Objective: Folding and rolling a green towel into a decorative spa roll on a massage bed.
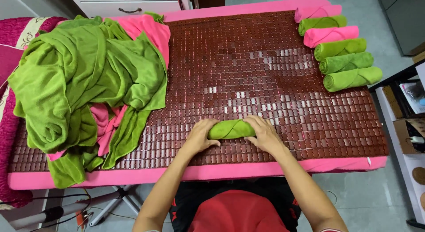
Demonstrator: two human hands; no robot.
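Rolled green towel lengthwise left-to-right

green towel: rolled into a tight, short cylinder, outer flap crossing it diagonally. lies on its side, long axis left-right, on the brown tiled mat near the front edge. both ends are covered by hands, only the middle shows.
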